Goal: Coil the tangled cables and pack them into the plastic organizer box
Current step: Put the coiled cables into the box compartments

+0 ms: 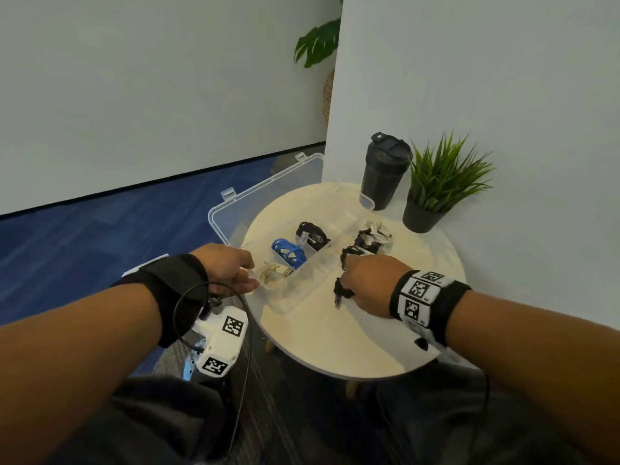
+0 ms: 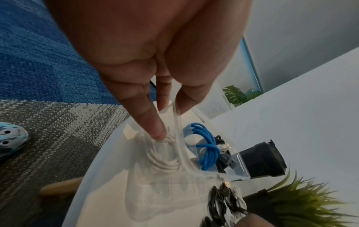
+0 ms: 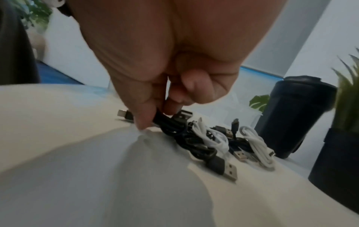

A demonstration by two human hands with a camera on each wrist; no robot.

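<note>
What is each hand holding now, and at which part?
The right hand pinches a black cable just behind its plug. The left hand holds nothing; one fingertip presses the coiled white cable.

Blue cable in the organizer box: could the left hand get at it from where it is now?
Probably yes. The left hand presses the cream cable in the adjoining compartment; the blue cable lies uncovered beside it, with only a low divider between.

My clear organizer box [image 1: 219, 216]: blue cable [image 1: 288, 253], black cable [image 1: 310, 233], cream cable [image 1: 272, 274]. White table [image 1: 352, 330]; blue carpet [image 1: 84, 243]; black tumbler [image 1: 384, 171].
</note>
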